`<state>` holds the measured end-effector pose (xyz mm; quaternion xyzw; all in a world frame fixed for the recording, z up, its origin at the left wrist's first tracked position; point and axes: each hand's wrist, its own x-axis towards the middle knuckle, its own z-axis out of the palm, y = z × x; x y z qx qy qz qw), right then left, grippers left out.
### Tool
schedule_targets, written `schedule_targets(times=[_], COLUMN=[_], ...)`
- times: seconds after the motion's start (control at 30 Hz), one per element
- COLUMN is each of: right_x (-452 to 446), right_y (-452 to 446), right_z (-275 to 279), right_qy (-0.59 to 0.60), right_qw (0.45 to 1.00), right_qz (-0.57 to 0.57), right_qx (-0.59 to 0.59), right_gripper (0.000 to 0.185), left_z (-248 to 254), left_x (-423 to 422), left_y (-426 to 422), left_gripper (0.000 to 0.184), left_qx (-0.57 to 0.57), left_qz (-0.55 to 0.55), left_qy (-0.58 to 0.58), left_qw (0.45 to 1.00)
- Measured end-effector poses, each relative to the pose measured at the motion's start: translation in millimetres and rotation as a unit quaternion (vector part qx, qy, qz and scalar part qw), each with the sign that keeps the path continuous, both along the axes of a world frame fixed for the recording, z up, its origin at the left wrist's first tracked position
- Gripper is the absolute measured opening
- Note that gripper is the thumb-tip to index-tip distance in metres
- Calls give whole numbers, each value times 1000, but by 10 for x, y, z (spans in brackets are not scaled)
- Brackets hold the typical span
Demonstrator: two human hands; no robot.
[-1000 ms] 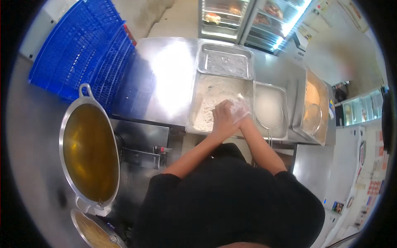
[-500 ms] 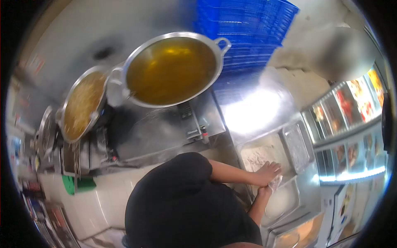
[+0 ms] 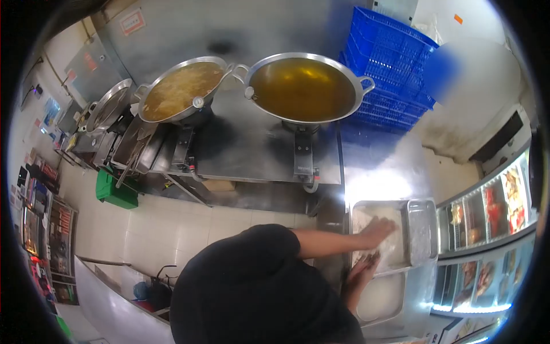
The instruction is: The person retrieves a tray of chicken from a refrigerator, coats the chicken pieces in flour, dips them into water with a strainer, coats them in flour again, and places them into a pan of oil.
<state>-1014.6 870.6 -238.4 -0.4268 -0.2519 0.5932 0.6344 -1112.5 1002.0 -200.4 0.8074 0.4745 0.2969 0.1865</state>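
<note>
My left hand (image 3: 378, 231) is over a steel tray (image 3: 405, 238) of white flour-like powder (image 3: 362, 218). Motion smears its fingers, so their pose and anything in them cannot be made out. Just below it in the view, my right hand (image 3: 364, 269) is at the tray's near edge, palm partly up, with its fingers apart. Something thin, pale and see-through, perhaps plastic, shows faintly between the hands. A second tray (image 3: 423, 232), shallow and steel, adjoins the powder tray. Beside my right hand is a container of fine white contents (image 3: 380, 297).
A wide pan of golden oil (image 3: 303, 90) and a pan of bubbling oil with food (image 3: 183, 92) stand on burners at the back. Stacked blue crates (image 3: 389, 69) are right of them. A glass-door display fridge (image 3: 487, 215) is at right, a green bin (image 3: 116, 189) at left.
The view has swung left, bringing the bubbling pan and floor into sight. My hands, close together before, are now slightly apart over the powder tray. The clear plastic at my right hand shows less.
</note>
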Motion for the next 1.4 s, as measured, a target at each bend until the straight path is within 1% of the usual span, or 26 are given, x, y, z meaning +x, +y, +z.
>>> schedule_targets(times=[0.03, 0.1, 0.2, 0.23, 0.3, 0.43, 0.53, 0.57, 0.63, 0.67, 0.7, 0.73, 0.77, 0.8, 0.83, 0.87, 0.9, 0.97, 1.0, 1.03, 1.07, 1.13, 1.2, 1.27, 1.33, 1.4], right_x=[-285, -143, 5, 24, 60, -293, -730, -935, -1417, -1655, -1934, -2252, -2621, -3035, -3497, -3922, -4242, -4996, -5400, -5823, -6178, -6909, -7636, -8402, -8821, -9483], right_y=[-233, -581, -696, -765, -753, -709, -831, -871, -961, -1027, -1098, -1231, -1364, -1502, -1649, -1855, -2093, -2442, -2566, -2670, -2768, -3125, -3319, -3401, -3699, -3684], right_z=[636, 351, 622, 823, 1113, 1422, 1398, 1337, 1141, 1053, 1011, 1043, 1092, 1147, 1193, 1206, 1189, 1028, 931, 823, 777, 935, 714, 314, 836, 402], right_qy=[20, 40, -13, -43, -105, -153, -118, -101, -151, -174, -156, -180, -204, -226, -231, -239, -252, -243, -235, -282, -327, -290, -281, -322, -366, -414], right_qw=[999, 997, 997, 997, 993, 986, 991, 991, 963, 942, 929, 908, 884, 857, 840, 822, 802, 745, 715, 655, 591, 575, 581, 602, 625, 609], right_qz=[-7, 61, 69, 54, 43, -1, 53, 83, 208, 264, 328, 373, 415, 457, 480, 502, 523, 612, 651, 679, 696, 712, 664, 651, 649, 596], right_qx=[-28, 8, 36, 39, 46, 66, 31, 14, 81, 115, 66, 68, 72, 78, 104, 126, 142, 111, 98, 175, 244, 278, 377, 333, 233, 320], right_gripper=[58, 61, 63, 63, 63, 53, 35, 31, 27, 28, 25, 25, 24, 24, 23, 22, 21, 17, 15, 14, 15, 18, 24, 32, 37, 42], left_z=[-100, -69, 107, -192, -478, 97, 324, 51, 28, -315, -736, -889, -1234, -1937, -1916, -2046, -2742, -2407, -2616, -2940, -3016, -2654, -3788, -3848, -3464, -3816], left_x=[-77, -210, -194, -66, 118, -188, -863, -1115, -1967, -2408, -2902, -3428, -3903, -4420, -4815, -5091, -5444, -5786, -5829, -5865, -5920, -5769, -5904, -5886, -5746, -5611], left_y=[132, 289, 93, 85, -204, -762, -1158, -1245, -1750, -2021, -2333, -2859, -3346, -3871, -4441, -5066, -5772, -6993, -7605, -8122, -8535, -9059, -9699, -9716, -9650, -9712], left_gripper=[56, 55, 61, 73, 76, 82, 84, 79, 62, 54, 46, 41, 41, 42, 40, 36, 35, 39, 40, 41, 41, 42, 41, 34, 31, 30], left_qx=[26, 62, 84, 136, 120, 15, 14, 77, -83, -87, -91, -144, -225, -143, -300, -304, -308, -404, -376, -408, -468, -447, -574, -596, -350, -265], left_qz=[75, 153, 43, 49, 42, -70, -115, -92, -38, 7, 50, 134, 228, 250, 391, 515, 578, 657, 670, 727, 705, 688, 370, 628, 733, 678], left_qy=[25, 91, 86, 150, 157, 156, -11, -47, -69, -61, -52, -117, -59, 37, 6, 22, -19, -65, -1, -4, -63, -124, 108, -200, -504, -647], left_qw=[997, 982, 992, 978, 979, 985, 993, 992, 993, 994, 993, 973, 945, 957, 870, 801, 755, 633, 640, 553, 530, 559, 723, 459, 292, 227])
